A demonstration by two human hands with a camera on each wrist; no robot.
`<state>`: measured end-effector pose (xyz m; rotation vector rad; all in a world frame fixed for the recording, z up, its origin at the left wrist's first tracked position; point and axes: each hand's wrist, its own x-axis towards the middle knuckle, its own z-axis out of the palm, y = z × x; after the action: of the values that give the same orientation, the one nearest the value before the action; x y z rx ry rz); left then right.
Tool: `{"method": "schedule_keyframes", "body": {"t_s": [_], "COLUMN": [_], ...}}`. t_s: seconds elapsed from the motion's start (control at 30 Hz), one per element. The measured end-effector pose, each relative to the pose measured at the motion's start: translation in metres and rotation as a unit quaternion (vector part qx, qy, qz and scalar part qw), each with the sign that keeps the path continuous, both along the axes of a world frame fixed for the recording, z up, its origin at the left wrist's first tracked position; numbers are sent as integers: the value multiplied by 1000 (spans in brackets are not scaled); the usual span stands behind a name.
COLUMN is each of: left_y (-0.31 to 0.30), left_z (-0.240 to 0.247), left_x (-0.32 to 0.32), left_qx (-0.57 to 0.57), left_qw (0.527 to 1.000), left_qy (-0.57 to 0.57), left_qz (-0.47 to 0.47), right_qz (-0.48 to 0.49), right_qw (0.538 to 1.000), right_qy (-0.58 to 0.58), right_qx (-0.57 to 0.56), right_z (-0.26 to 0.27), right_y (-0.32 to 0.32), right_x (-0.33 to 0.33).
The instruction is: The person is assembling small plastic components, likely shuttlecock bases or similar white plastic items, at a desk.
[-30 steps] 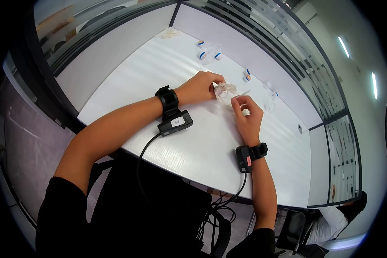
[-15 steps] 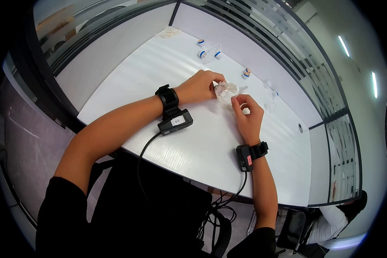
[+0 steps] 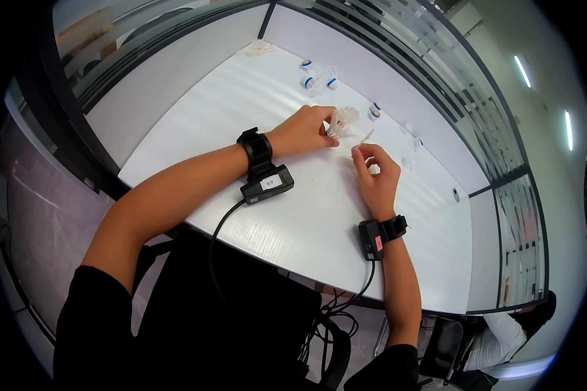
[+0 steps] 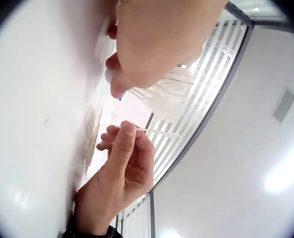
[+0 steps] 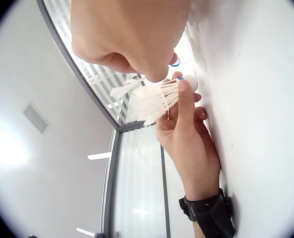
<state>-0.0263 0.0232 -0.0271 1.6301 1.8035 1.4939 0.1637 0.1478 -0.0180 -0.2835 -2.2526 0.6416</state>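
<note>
A feather shuttlecock (image 5: 159,96) with a white cork and a blue band is pinched by its base between the left thumb and fingers; the left hand (image 3: 301,132) is above the white desk. Just to its right, the right hand (image 3: 379,171) pinches one thin feather (image 4: 162,133) between thumb and forefinger, its tip pointing up and away. In the left wrist view the feather stands apart from the shuttlecock's skirt. The right hand's other fingers are curled behind the thumb.
Several shuttlecocks (image 3: 308,83) with blue bands lie near the desk's back panel. Loose pale feathers (image 3: 259,49) are in the far left corner. Black cables (image 3: 210,260) run from both wrist cameras. A seated person (image 3: 502,339) is at the lower right.
The left hand has turned the shuttlecock, whose skirt now points more upward and away. The feather in the right hand shows at a different slant; the right arm has barely moved.
</note>
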Motion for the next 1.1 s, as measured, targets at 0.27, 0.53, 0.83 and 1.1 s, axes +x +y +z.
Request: {"method": "schedule_keyframes", "body": {"t_s": [0.27,0.53,0.83,1.1], "left_y": [2,-1,0,1], "left_z": [3,7,7,6], "left_x": [5,8,8,8], "left_qx": [45,41,39,36], "left_qw": [998,998,998,997], "left_qy": [-23,-31,-40,-51], "left_qz": [43,42,26,35], "right_qz": [-14,35,52,69], "right_qw": [999,998,997,995], "right_qy": [-29,-31,-39,-64], "right_qx": [-37,-44,-47,-44], "right_z": [1,-1,-4,-4], "right_y": [-1,-1,0,1], "right_x": [1,-1,-2,-2]}}
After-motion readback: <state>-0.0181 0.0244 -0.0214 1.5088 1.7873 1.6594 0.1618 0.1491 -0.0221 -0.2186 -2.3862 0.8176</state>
